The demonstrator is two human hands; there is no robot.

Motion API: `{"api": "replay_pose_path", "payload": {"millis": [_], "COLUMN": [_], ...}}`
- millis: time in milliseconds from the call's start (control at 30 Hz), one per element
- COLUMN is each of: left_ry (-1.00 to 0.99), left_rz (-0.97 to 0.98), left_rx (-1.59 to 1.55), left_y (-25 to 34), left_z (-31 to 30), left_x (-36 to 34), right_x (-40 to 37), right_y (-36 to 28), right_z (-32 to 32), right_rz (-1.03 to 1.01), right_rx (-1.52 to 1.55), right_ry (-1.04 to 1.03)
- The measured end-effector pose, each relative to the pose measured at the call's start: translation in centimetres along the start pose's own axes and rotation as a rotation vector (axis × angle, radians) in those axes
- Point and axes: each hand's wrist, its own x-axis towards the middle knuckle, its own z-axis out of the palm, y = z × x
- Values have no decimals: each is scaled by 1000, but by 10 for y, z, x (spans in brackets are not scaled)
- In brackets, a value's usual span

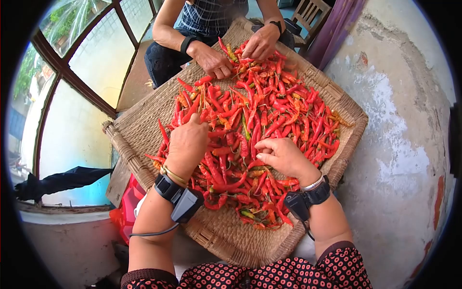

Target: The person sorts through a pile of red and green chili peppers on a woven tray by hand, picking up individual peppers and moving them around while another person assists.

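Observation:
Red chili peppers lie heaped in a woven basket tray, with a few orange, yellow and green ones among them. My left hand is over the left side of the heap, its fingers curled down and mostly hidden behind the back of the hand. To the right, my right hand rests low over the middle of the heap with thumb and forefinger drawn together at the chilies. Anything between the fingers of either hand is too hidden to make out.
Across the tray sits another person, whose two hands work at the far end of the heap. A framed window and a dark folded umbrella are at left. A worn wall stands at right, a wooden chair behind.

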Motion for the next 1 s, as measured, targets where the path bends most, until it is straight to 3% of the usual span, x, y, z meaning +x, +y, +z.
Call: {"api": "replay_pose_path", "payload": {"millis": [133,233,300,333,367,433,467,533,567,633,667,700,767,800,867,933,1000], "left_ry": [-108,45,119,-30,-66,-346,-336,-471,-467,-80,-147,-151,-113,-242,-242,-276,-288], "left_rz": [34,-16,15,-42,-39,-17,-18,-311,-317,-443,-399,-397,117,83,179,265,348], "left_rx": [68,-73,-365,-576,-655,-754,-754,-1335,-1348,-1675,-1471,-1471,-754,-662,-555,-374,-394], "left_y": [-6,4,10,13,12,10,10,15,18,23,17,14,12,22,26,34,39], "left_z": [6,-15,-30,-37,-32,-26,-24,-17,-10,4,8,12,18,0,13,14,15], "left_x": [0,2,2,3,5,15,22,34,36,38,36,32,21,12,-4,-14,-17], "right_x": [-3,-3,-2,-1,-1,-2,-1,-1,-1,-3,-2,-3,-3,-2,-5,-6,-6], "right_y": [1,0,0,0,1,2,2,-1,-2,-3,-3,-4,-5,-2,8,9,17], "right_z": [-1,0,2,2,3,4,3,0,-1,-1,-1,-1,-1,-1,3,1,0], "right_rz": [-14,-15,-32,-28,-23,-38,-29,-44,-42,-37,-25,-22,-6,-8,-127,-96,-108], "right_rx": [-95,-137,-141,-139,-139,-129,-136,-161,-170,-124,-159,-158,-201,-200,-333,-352,-436], "right_ry": [3,-6,2,-15,-33,-29,-37,-40,-51,-13,-26,-24,-76,-72,-57,-69,-63]}}
